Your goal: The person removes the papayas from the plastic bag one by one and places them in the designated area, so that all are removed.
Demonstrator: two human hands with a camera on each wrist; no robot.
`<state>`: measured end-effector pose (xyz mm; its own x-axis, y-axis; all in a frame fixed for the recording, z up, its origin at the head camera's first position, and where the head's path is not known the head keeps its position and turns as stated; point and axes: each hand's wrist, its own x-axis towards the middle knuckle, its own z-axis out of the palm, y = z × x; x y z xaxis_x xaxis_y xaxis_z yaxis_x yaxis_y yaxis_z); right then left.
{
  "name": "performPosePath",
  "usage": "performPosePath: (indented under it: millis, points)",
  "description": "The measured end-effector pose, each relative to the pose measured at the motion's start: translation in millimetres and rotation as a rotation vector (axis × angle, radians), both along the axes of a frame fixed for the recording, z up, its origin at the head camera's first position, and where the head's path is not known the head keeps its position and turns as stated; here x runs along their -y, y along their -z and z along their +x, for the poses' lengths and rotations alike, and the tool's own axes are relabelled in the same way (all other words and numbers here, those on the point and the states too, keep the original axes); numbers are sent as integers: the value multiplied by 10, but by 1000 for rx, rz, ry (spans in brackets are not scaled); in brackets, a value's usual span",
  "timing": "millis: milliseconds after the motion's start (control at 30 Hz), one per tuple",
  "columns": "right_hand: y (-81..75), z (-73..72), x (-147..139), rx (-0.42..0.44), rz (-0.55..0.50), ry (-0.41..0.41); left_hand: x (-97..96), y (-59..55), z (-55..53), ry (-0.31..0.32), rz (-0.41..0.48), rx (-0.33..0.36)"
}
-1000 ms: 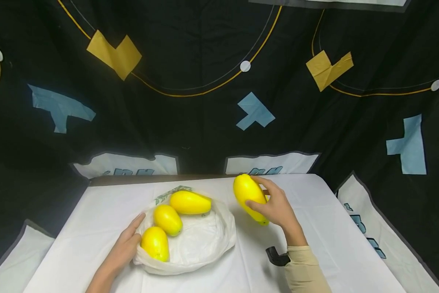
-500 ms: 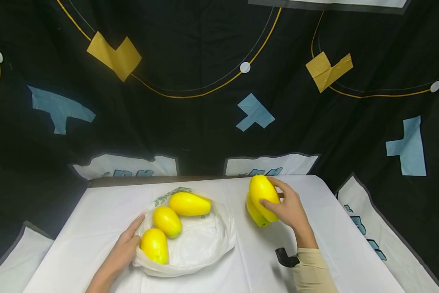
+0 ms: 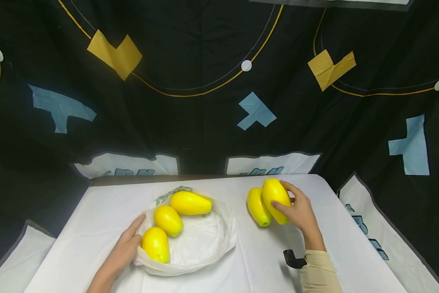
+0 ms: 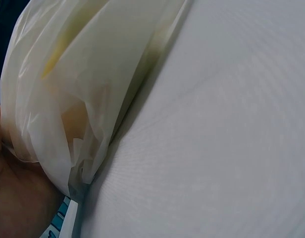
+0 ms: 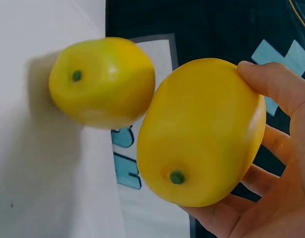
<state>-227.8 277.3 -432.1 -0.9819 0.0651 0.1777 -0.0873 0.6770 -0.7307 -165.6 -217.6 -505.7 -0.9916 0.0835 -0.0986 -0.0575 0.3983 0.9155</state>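
My right hand [image 3: 298,209] grips a yellow papaya [image 3: 275,196] from its right side, thumb in front and fingers behind. In the right wrist view the held papaya [image 5: 202,129] shows a small green stem end. Another yellow papaya [image 3: 257,206] lies on the table just left of it. My left hand [image 3: 126,244] holds the left rim of a white plastic bag [image 3: 201,248], which lies wide open. Three yellow fruits rest inside: an upper one [image 3: 191,203], a middle one [image 3: 168,220] and a lower one [image 3: 155,245]. The left wrist view shows fingers partly hidden by the bag's thin film [image 4: 93,74].
A white cloth covers the table [image 3: 351,248]. Behind it hangs a black curtain [image 3: 190,126] with yellow and blue shapes. A black curved piece [image 3: 294,259] sits at the right wrist by the beige sleeve [image 3: 320,270].
My right hand has moved right with its papaya, away from the bag. The papaya left on the table has come into view beside it. My left hand and the bag stay put.
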Motion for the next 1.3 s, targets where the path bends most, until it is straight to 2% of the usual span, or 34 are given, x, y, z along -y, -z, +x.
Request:
performPosePath:
  millis: [467, 833, 1100, 1300]
  points:
    - [214, -44, -249, 70, 48, 76, -12, -6, -5, -8, -9, -2]
    - [374, -17, -322, 247, 134, 111, -5, 14, -5, -13, -4, 23]
    - [377, -3, -317, 291, 158, 112, -7, 9, 2, -16, -1, 29]
    - [370, -7, -307, 309, 143, 120, -1, -11, 6, -6, -1, 6]
